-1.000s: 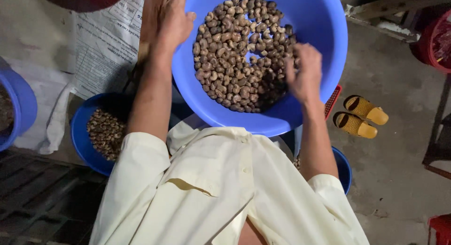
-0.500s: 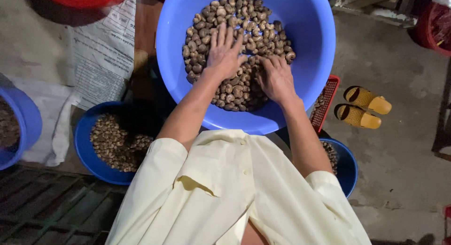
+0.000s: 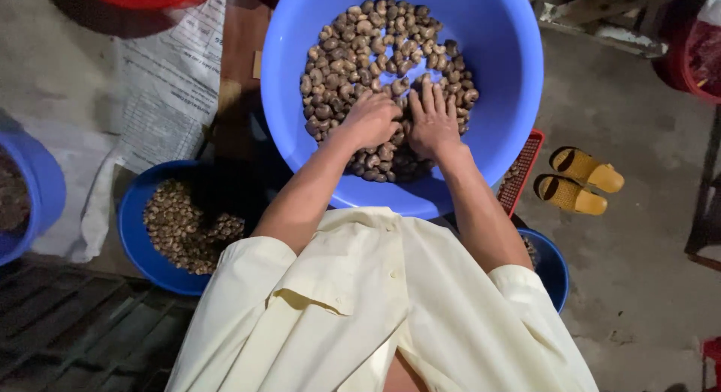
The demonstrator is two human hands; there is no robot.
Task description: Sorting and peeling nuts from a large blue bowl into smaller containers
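Observation:
A large light-blue plastic basin point(image 3: 503, 69) in front of me holds a heap of brown cashew nuts point(image 3: 360, 46). Both hands rest side by side on the nuts in the near half of the basin. My left hand point(image 3: 370, 120) has its fingers curled down into the nuts. My right hand point(image 3: 430, 122) lies flat on them with fingers stretched forward. Whether either hand grips any nuts is hidden. My cream short-sleeved shirt point(image 3: 375, 302) fills the lower middle.
A dark-blue bowl of nuts point(image 3: 161, 227) sits lower left, another dark-blue bowl point(image 3: 552, 268) lower right, a red mesh basket point(image 3: 526, 163) beside the basin. Yellow sandals point(image 3: 578, 180) lie on the concrete floor at right. A printed sack point(image 3: 169, 76) and a blue basin point(image 3: 45, 189) lie left.
My left hand came off the basin's far-left rim onto the nuts, then pulled back with fingers curling. My right hand shifted from the right side of the heap to its middle.

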